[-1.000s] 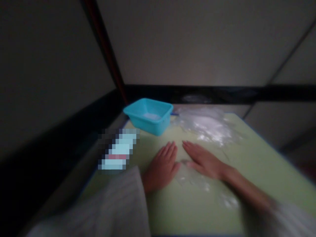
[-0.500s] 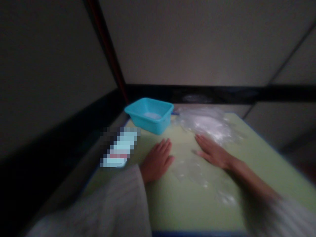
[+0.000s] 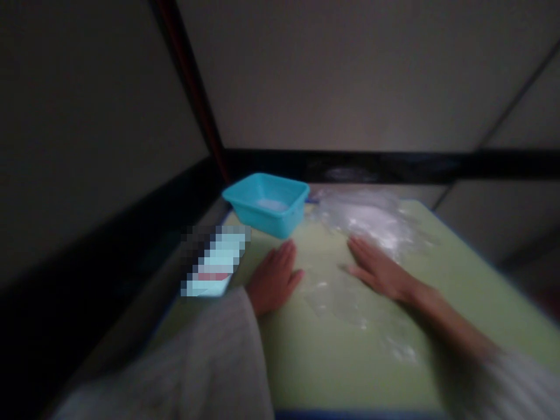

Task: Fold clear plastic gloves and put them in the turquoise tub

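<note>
My left hand (image 3: pixel 275 280) lies palm down on the yellow-green tabletop (image 3: pixel 332 379), fingers stretched out and pointing away from me, with nothing in it. On the right, my right hand (image 3: pixel 378 271) also rests flat with its thumb apart. Its fingertips are at the near edge of a pile of clear plastic bags (image 3: pixel 371 216). Between and below the hands, a thin clear plastic bag (image 3: pixel 341 300) is spread on the table, its outline hard to make out in the dim, blurred picture.
A turquoise plastic basin (image 3: pixel 271 219) stands at the back left, with something whitish inside. Left of my left hand is a pixelated pale, flat object (image 3: pixel 219 259). Walls rise behind the table and along its left side.
My left hand has shifted slightly left and away from me, its fingers closer together. My right hand stays almost where it was.
</note>
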`<action>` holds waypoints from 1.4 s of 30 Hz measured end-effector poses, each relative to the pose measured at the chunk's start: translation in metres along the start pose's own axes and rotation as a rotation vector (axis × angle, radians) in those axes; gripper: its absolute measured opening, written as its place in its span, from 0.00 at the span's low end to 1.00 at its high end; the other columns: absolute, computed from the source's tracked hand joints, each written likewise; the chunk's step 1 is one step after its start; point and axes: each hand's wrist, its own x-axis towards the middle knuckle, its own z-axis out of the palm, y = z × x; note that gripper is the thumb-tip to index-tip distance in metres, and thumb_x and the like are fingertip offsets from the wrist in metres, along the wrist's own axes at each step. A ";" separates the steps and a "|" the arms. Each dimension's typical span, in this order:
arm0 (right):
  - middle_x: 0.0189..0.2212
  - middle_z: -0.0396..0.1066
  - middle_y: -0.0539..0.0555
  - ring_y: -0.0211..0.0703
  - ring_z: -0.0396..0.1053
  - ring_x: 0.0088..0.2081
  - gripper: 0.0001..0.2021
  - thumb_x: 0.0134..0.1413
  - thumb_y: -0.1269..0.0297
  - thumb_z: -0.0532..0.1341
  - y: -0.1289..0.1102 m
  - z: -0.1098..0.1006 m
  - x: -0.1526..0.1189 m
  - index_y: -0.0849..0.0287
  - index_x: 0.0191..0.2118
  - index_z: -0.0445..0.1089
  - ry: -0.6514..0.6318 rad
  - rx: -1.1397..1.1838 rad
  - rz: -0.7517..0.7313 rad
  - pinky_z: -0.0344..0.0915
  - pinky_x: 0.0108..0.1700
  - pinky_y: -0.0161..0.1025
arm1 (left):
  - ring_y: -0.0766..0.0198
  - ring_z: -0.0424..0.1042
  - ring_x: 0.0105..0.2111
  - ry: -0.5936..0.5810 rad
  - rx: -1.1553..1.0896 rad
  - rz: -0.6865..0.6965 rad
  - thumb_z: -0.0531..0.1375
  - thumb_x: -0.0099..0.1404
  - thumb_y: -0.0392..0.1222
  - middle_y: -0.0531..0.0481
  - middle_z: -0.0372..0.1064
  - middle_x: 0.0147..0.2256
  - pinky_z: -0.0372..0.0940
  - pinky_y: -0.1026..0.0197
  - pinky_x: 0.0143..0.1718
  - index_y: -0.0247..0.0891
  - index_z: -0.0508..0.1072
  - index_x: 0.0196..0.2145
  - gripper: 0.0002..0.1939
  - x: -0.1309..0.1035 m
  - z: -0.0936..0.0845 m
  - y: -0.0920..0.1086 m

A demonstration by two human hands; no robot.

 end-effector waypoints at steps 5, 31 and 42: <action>0.65 0.43 0.65 0.54 0.41 0.66 0.39 0.60 0.40 0.42 -0.042 -0.013 0.012 0.65 0.66 0.44 -0.108 0.022 -0.101 0.44 0.64 0.54 | 0.51 0.45 0.65 -0.006 0.023 0.013 0.42 0.69 0.45 0.31 0.46 0.63 0.47 0.48 0.61 0.23 0.52 0.61 0.28 -0.001 -0.005 0.002; 0.66 0.36 0.67 0.57 0.36 0.66 0.44 0.57 0.36 0.39 -0.061 0.000 0.019 0.70 0.66 0.41 -0.274 -0.027 -0.147 0.32 0.64 0.60 | 0.48 0.45 0.64 -0.112 0.159 0.033 0.47 0.68 0.57 0.28 0.44 0.63 0.47 0.48 0.62 0.20 0.52 0.61 0.37 0.000 -0.010 0.002; 0.66 0.35 0.63 0.53 0.33 0.67 0.42 0.58 0.37 0.39 -0.005 -0.017 -0.005 0.69 0.66 0.41 -0.269 0.005 0.102 0.33 0.65 0.58 | 0.48 0.41 0.65 -0.145 0.065 0.027 0.46 0.67 0.58 0.29 0.41 0.64 0.46 0.48 0.62 0.21 0.49 0.61 0.38 0.001 -0.013 -0.004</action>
